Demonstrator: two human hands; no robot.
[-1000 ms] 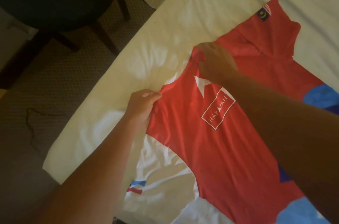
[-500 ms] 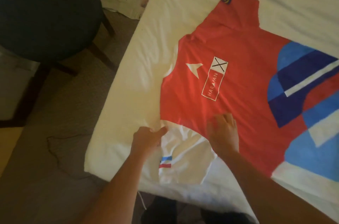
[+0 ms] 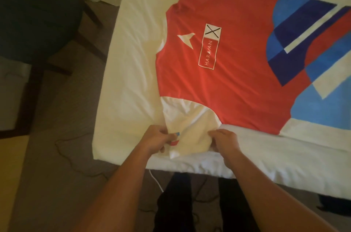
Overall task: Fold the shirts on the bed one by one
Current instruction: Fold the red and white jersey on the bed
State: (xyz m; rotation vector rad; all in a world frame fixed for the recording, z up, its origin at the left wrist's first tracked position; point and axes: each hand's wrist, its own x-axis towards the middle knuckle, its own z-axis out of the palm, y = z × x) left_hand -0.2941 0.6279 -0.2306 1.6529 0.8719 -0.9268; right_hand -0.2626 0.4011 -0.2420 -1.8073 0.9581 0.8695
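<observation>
The red shirt point(image 3: 218, 72) lies spread flat on the bed point(image 3: 133, 80), chest print up, with its white near sleeve point(image 3: 191, 127) reaching toward the bed's near edge. A second ago the hands were up near the collar, lifting and straightening the cloth; half a second ago they had dropped lower, the right palm flat on the red body and the left at the seam where red meets white. Now both have come down onto the white sleeve itself: the left hand point(image 3: 157, 139) pinches its outer edge beside the small striped flag patch point(image 3: 175, 138), fingers curled over the fabric, and the right hand point(image 3: 225, 141) grips the sleeve's inner edge near the underarm, fingers bunched into the cloth. The sleeve is puckered between the two grips, while the body of the shirt has settled smooth. That shift reads as the end of the laying-out step and the start of the first real fold: the sleeve looks ready to be turned inward over the red chest. The far sleeve, toward the top of the view, is untouched, and the blue-patterned lower part of the shirt runs out of frame to the right, so the fold is only beginning. A dark chair point(image 3: 38, 13) stands on the carpet left of the bed, with a thin cable point(image 3: 76, 148) trailing on the floor.
</observation>
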